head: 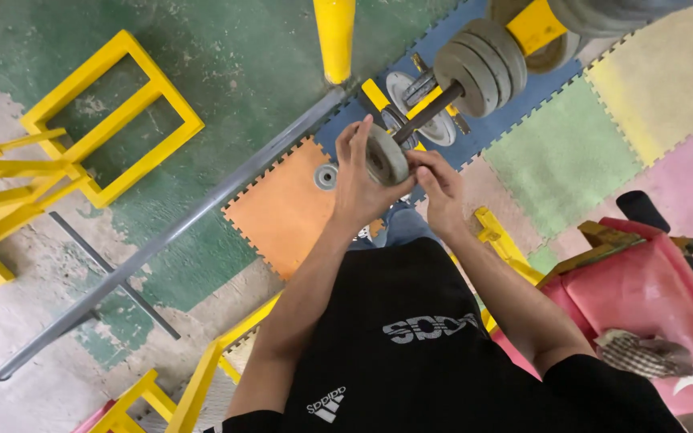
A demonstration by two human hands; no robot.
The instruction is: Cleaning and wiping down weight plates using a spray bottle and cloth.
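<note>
Head view: left hand (360, 186) and right hand (441, 186) clasp grey plate (386, 155)

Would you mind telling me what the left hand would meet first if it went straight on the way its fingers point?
Probably the yellow post: the left hand points up-frame from the small plate, though depth is unclear.
</note>
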